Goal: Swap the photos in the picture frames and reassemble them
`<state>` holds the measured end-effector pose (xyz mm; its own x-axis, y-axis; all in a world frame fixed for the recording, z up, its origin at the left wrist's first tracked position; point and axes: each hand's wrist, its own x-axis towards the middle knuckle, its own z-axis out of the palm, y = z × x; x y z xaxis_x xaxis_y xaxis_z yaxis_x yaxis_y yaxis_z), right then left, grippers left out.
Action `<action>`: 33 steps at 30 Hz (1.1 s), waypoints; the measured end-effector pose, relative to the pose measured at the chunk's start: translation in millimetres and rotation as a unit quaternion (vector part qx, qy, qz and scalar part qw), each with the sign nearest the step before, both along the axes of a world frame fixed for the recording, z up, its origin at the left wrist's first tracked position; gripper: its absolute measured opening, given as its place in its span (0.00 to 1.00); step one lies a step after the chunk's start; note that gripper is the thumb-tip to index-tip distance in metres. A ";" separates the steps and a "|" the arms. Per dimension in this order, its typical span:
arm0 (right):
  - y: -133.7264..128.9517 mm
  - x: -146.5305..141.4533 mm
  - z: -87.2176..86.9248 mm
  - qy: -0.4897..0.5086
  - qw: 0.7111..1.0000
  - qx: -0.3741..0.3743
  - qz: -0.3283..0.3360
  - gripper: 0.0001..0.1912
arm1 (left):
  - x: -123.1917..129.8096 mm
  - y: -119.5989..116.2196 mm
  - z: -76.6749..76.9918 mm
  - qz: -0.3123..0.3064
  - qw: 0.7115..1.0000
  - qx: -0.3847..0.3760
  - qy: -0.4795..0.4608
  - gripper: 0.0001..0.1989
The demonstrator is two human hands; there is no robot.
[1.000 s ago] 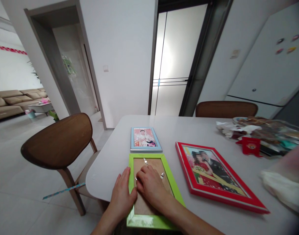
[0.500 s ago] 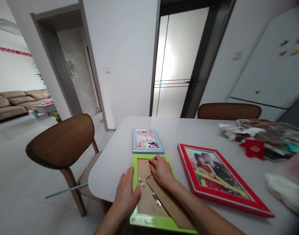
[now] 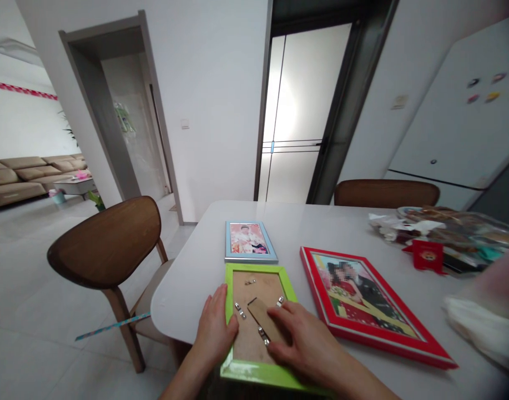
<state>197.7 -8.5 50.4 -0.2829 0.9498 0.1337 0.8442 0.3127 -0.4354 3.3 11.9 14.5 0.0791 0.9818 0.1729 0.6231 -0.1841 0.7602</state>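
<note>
A lime-green photo frame (image 3: pixel 262 371) lies face down at the table's near edge, showing its brown backing board (image 3: pixel 248 350). Several small metal turn clips (image 3: pixel 240 310) sit on the board, around a flat stand leg (image 3: pixel 265 314). My left hand (image 3: pixel 216 325) rests along the frame's left side, fingers stretched out and thumb on the inner edge. Over the right half of the back lies my right hand (image 3: pixel 306 341), fingers apart; its thumb is beside the lower clip and its fingertips are on the stand leg, below the right clip (image 3: pixel 280 301).
A light-blue framed photo (image 3: pixel 249 239) lies just beyond the green frame. To the right is a larger red framed photo (image 3: pixel 362 294). Plastic bags and a red packet (image 3: pixel 428 256) crowd the table's right side. Wooden chairs (image 3: pixel 108 241) stand at the left and far side.
My right hand has moved from the top clip down and right to the stand leg. The top clip now lies turned sideways. My left hand stays on the frame's left side.
</note>
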 end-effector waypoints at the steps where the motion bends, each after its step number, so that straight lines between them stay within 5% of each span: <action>1: -5.9 0.4 -1.0 -0.004 1.000 -0.003 0.000 0.20 | 0.4 0.5 0.0 0.001 1.000 -0.001 -0.008 0.30; 10: -0.6 -3.5 20.8 0.022 1.000 0.008 -0.019 0.16 | 2.4 -0.5 11.7 0.018 0.988 -0.014 -0.155 0.28; 17: -6.6 -13.6 41.9 0.100 0.995 0.009 0.023 0.18 | 5.3 -2.9 25.0 -0.006 0.937 -0.091 -0.336 0.23; 24: 5.8 13.9 9.3 0.004 0.998 0.011 -0.054 0.19 | -48.2 -2.0 20.7 0.076 0.910 -0.147 -0.379 0.11; 33: 15.7 11.7 -4.5 -0.089 0.988 -0.031 -0.125 0.27 | -108.7 2.9 33.2 0.099 0.939 -0.175 -0.280 0.11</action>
<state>209.5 7.2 45.9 -0.0527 0.9977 0.0427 0.9563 0.0627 -0.2857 -105.3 14.7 47.8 -0.1185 0.9719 -0.2036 0.1030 0.2159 0.9710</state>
